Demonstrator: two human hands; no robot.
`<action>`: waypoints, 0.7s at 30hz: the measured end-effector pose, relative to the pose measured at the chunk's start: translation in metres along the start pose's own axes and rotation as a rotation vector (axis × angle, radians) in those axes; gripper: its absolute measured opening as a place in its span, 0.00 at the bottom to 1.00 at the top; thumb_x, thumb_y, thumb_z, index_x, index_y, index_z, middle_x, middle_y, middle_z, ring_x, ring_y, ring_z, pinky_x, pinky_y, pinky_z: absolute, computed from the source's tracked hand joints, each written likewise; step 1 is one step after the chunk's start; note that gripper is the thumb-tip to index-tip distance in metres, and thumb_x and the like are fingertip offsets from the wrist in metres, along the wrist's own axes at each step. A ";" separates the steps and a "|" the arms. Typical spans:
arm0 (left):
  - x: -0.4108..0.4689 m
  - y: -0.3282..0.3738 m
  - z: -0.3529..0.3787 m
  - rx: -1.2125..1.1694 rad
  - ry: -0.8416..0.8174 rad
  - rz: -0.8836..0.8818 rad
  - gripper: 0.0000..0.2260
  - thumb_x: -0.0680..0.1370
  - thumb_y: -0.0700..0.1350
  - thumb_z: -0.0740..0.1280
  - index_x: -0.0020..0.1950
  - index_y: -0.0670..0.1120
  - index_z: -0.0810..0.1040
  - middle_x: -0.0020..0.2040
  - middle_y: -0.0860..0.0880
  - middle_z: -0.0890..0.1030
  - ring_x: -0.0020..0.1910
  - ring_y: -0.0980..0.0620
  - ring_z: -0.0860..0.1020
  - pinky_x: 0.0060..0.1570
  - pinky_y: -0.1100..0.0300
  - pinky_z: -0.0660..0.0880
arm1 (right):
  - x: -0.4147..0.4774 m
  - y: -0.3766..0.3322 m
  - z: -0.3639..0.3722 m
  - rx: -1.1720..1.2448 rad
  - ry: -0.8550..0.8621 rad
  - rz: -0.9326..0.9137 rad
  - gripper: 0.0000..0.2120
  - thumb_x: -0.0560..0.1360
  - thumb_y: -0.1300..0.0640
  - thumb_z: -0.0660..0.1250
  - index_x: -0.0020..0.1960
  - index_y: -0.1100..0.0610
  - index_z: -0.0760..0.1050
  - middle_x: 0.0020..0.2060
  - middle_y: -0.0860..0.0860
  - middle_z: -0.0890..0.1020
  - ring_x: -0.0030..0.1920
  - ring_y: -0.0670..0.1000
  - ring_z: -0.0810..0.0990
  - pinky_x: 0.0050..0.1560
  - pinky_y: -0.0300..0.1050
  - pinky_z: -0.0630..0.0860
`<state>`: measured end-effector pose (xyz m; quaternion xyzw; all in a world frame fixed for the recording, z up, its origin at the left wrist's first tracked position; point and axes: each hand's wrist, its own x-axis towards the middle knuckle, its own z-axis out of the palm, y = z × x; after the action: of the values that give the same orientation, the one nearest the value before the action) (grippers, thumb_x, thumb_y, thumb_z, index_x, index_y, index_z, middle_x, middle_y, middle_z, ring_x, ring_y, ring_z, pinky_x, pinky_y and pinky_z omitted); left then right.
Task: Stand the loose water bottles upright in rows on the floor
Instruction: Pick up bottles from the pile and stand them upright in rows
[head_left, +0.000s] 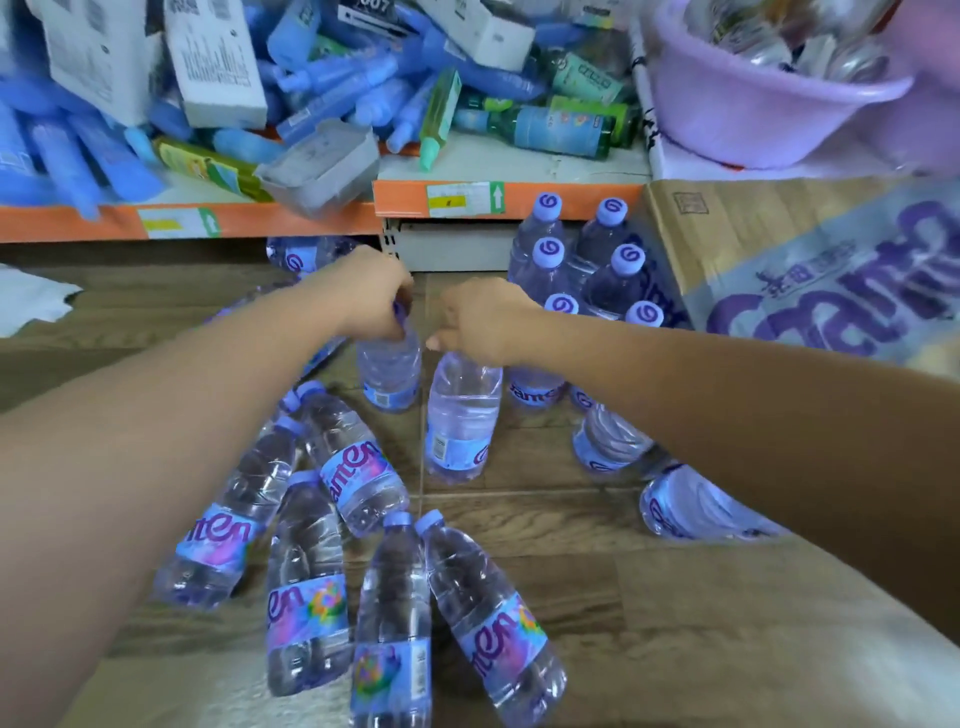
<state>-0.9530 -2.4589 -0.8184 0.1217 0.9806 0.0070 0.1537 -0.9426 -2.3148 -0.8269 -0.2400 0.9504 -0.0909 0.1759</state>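
Note:
My left hand (375, 296) grips the cap end of a clear water bottle (389, 371) that stands upright on the wooden floor. My right hand (480, 322) grips the top of a second bottle (460, 415), also upright, just to the right of the first. Several upright bottles with purple caps (582, 270) stand in rows behind my right hand. Several loose bottles (332, 519) lie on their sides on the floor beneath my left arm. More bottles (691, 506) lie under my right forearm, and one bottle (304, 254) lies by the shelf base.
A low orange-edged shelf (519, 200) runs across the back, heaped with blue packs and boxes. A purple plastic basin (753, 111) sits at the upper right. A printed cardboard carton (810, 270) stands to the right of the upright rows. White paper (31, 296) lies at the left.

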 end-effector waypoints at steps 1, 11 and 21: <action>-0.005 0.007 0.001 -0.006 -0.007 0.014 0.10 0.70 0.42 0.70 0.50 0.41 0.81 0.48 0.41 0.82 0.48 0.42 0.78 0.41 0.59 0.70 | -0.008 0.003 -0.003 -0.001 -0.022 0.012 0.10 0.77 0.47 0.64 0.44 0.53 0.71 0.53 0.53 0.79 0.56 0.57 0.76 0.46 0.47 0.73; -0.025 0.058 0.006 -0.033 -0.071 0.143 0.09 0.69 0.43 0.72 0.48 0.45 0.81 0.48 0.46 0.81 0.44 0.48 0.75 0.42 0.61 0.71 | -0.076 0.032 -0.014 0.315 -0.308 0.191 0.10 0.72 0.64 0.70 0.46 0.60 0.68 0.28 0.55 0.71 0.17 0.48 0.71 0.20 0.30 0.68; -0.024 0.066 0.005 -0.043 -0.081 0.214 0.09 0.68 0.46 0.74 0.45 0.48 0.79 0.41 0.50 0.75 0.43 0.50 0.73 0.44 0.58 0.73 | -0.080 0.053 -0.012 0.071 -0.200 0.194 0.13 0.68 0.58 0.69 0.51 0.61 0.74 0.42 0.59 0.84 0.34 0.53 0.77 0.36 0.40 0.70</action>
<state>-0.9131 -2.4009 -0.8128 0.2225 0.9546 0.0397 0.1941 -0.9036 -2.2291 -0.8065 -0.1487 0.9430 -0.0825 0.2861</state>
